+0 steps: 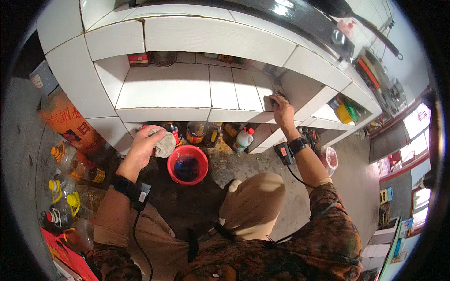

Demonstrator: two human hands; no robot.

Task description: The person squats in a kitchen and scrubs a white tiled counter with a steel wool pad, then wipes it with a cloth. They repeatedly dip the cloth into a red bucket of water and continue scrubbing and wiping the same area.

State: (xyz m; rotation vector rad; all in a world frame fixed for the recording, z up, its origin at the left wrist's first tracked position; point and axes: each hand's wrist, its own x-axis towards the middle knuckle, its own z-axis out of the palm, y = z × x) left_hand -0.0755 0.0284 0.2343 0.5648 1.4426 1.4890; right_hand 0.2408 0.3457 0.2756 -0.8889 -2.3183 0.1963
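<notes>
My left hand [142, 147] grips a bunched, greyish-white cloth [164, 143] in front of the lower shelf. A red plastic basin [171, 168] with dark liquid inside stands on the floor just right of that hand and lower down. My right hand [283, 110] reaches to the right end of the white-tiled shelf [165, 86], its fingers closed on a small dark scrubbing pad [278, 97], partly hidden by them, against the tiles. Both wrists wear black straps with small cabled boxes.
Sauce bottles [196, 132] and a white bottle with a red cap [243, 139] stand under the shelf. At the left are an orange gas cylinder [72, 119] and several oil bottles [84, 200]. A yellow container with a green lid [344, 112] sits in the right compartment. A wok handle [376, 33] juts out above.
</notes>
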